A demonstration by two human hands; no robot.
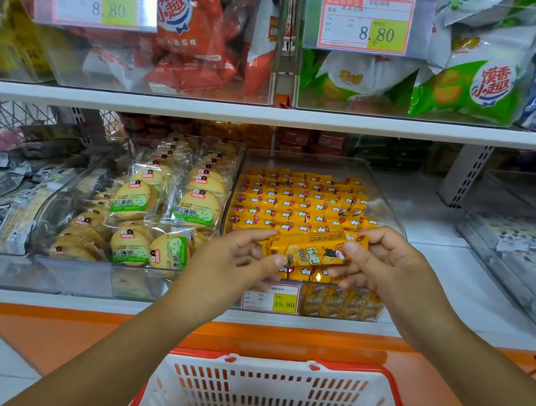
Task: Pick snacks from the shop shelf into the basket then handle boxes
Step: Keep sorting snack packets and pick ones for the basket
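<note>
A long yellow snack packet hangs level in front of the clear bin that is full of the same yellow packets. My left hand pinches its left end between thumb and fingers. My right hand pinches the right end. The white basket with a red rim sits below my arms at the bottom centre, and what shows of its inside is bare.
Left of the yellow bin stands a clear bin of round biscuit packs. A price tag reading 15.80 sticks to the yellow bin's front. The upper shelf carries bins of red and green bags. An orange shelf base runs behind the basket.
</note>
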